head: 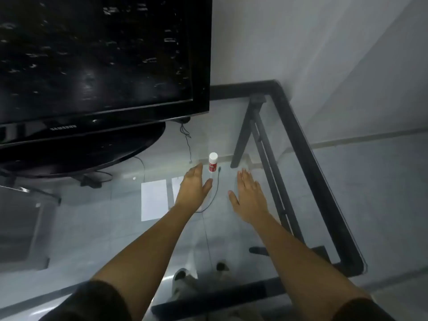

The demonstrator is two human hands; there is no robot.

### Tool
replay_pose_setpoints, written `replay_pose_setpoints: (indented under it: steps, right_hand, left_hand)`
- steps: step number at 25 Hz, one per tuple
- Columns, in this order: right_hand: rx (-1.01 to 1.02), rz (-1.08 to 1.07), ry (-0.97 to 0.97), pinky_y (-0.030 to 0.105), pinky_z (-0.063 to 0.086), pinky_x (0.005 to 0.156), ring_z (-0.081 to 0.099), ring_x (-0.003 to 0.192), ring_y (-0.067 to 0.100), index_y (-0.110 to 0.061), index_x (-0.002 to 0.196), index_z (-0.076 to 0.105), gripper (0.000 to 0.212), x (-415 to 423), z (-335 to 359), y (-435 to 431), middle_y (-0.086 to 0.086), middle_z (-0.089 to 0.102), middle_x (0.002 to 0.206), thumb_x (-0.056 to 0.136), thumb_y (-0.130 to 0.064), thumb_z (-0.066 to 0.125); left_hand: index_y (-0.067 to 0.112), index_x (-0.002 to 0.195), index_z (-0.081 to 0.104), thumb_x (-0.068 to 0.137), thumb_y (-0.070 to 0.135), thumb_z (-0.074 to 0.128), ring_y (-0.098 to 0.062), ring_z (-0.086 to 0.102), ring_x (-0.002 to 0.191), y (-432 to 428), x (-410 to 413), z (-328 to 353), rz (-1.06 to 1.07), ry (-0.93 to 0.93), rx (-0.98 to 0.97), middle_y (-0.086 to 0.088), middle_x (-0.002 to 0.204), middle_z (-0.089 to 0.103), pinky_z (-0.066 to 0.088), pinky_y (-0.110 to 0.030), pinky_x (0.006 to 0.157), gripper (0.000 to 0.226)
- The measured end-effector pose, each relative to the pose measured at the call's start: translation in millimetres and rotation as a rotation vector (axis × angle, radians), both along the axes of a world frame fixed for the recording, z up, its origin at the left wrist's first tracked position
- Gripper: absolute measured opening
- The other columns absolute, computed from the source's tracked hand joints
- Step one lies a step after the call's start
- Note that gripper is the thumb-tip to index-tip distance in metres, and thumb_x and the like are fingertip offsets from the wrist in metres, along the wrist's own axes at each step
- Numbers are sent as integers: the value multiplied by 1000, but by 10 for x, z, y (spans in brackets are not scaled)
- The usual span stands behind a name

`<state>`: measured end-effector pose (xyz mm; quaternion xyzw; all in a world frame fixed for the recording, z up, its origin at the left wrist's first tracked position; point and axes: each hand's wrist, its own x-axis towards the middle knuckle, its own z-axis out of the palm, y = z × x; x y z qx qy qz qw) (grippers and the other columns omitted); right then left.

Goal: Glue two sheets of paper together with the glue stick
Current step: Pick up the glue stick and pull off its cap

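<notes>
Dim, soft overall blur, wide-angle bending at edges, faint glare on glass table [129, 228], possibly overhead light

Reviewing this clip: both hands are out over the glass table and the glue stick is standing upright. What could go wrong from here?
1. The glue stick stands upright just past the left hand; a careless reach could knock it over and send it rolling on the glass table.
2. A thin black cable runs between the hands, under the likely reach path, and might snag.
3. The two paper sheets lie loose on smooth glass and may slide while glue is applied.
</notes>
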<state>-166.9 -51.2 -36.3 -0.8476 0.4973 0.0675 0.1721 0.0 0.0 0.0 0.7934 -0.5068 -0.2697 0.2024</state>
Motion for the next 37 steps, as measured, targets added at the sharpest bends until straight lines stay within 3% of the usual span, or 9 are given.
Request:
replay_pose_setpoints:
  steps: [4,9,14,17,19,22,26,33,37]
  right_hand:
    - [-48,-46,-17,36,-5,112,-6,144,22,-12,146,-4,68,7,-189,6,8,-5,157,95,-49,21]
    - [-88,-48,-20,34,-9,112,-9,143,17,-15,146,-6,68,-19,-283,6,4,-6,157,93,-51,17]
    - [1,-52,-43,35,-6,114,-8,144,19,-15,146,-5,67,-15,-179,-4,5,-7,157,95,-49,22]
    - [166,-227,-307,35,20,114,22,140,23,-15,143,26,56,79,123,-126,6,24,154,96,-42,36]
    - [281,-412,-602,26,38,96,48,121,17,-19,131,47,43,195,413,-232,5,50,136,95,-41,41]
    - [417,-484,-906,22,46,84,59,95,1,-29,116,58,39,391,824,-305,-7,63,110,88,-52,46]
    - [457,-406,-921,17,46,80,58,91,1,-29,114,58,36,542,1003,-258,-16,58,102,81,-46,61]
    - [497,-417,-1004,8,47,70,60,87,-5,-23,111,63,32,619,967,-293,-20,62,95,80,-30,69]
    - [427,-548,-1103,1,44,67,59,86,-14,-29,111,60,31,712,730,-368,-22,61,99,81,-29,69]
  left_hand:
    - [8,134,40,85,30,64,-30,48,121,-256,-34,-88,157,116,-118,-17,133,51,40,-37,98,58]
    - [6,111,50,87,21,63,-28,59,102,-336,-90,-175,225,176,-142,-14,112,64,40,-26,76,32]
    - [7,109,54,87,20,62,-13,58,92,-214,-95,62,231,312,-271,-7,105,65,43,-18,77,27]
    - [10,111,59,85,17,64,1,54,79,-57,-14,271,217,296,-428,4,94,58,43,-5,67,28]
    - [11,113,61,85,17,65,5,53,81,53,64,360,191,279,-468,9,92,55,42,-4,65,29]
    - [16,116,62,86,23,64,4,52,83,169,145,443,141,275,-425,9,90,56,42,-6,67,31]
    - [16,120,60,88,29,61,-1,52,79,221,184,509,64,188,-379,5,94,55,38,-1,68,35]
    - [12,113,61,85,28,65,-12,51,77,241,247,528,46,60,-355,-5,95,64,48,-27,73,33]
    - [11,114,61,85,28,65,-13,53,82,326,367,430,126,43,-268,-7,102,65,42,-21,74,34]
